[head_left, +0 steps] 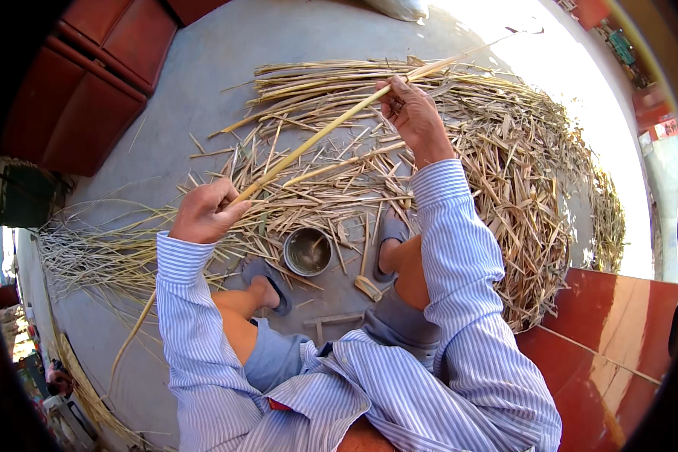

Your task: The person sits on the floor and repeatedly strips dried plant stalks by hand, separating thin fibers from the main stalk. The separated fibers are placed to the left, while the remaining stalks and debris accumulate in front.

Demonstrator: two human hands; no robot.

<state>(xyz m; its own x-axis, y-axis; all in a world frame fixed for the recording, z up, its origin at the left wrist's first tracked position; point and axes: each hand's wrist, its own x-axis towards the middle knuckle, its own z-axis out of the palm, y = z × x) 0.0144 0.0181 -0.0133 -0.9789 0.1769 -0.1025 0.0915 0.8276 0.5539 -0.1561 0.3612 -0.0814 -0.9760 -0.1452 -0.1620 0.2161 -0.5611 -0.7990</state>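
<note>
Your striped shirt (399, 399) filled the lower frame, both sleeves reaching out over the grey concrete floor (196, 90). Beyond your knees, a wide heap of dry split stalks (505, 173) spread across that floor. You held one long pale stalk (316, 135) slantwise above the heap: your left hand (203, 213) was closed around its lower part, your right hand (413, 117) gripped it farther up. Between your sandalled feet sat a small round metal bowl (307, 251).
</note>
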